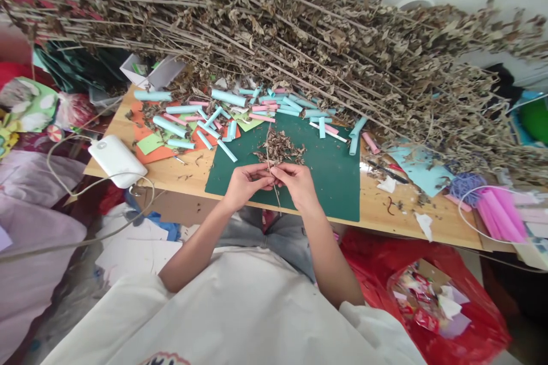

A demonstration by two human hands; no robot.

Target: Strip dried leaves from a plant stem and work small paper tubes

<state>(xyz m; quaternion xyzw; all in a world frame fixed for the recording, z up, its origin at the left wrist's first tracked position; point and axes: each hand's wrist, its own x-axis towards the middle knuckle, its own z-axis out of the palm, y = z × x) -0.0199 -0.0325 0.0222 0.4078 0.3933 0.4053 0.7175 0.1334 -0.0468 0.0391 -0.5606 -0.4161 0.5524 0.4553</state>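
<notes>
Between both hands I hold a thin dried plant stem (269,145), which stands nearly upright in view, its lower end hanging past the table's front edge. My left hand (248,182) has its fingers closed around it. On the other side my right hand (293,178) pinches the same stem, fingertips touching those of the left. Just beyond the hands, a small heap of dried leaves (285,148) lies on a dark green mat (334,182). Part of the stem is hidden behind my fingers.
A large bundle of dried leafy stalks (257,28) spans the back. Blue and pink paper tubes (229,97) are scattered before it. A white power bank (116,161) with a cable sits left. At lower right hangs a red plastic bag (471,302) holding litter.
</notes>
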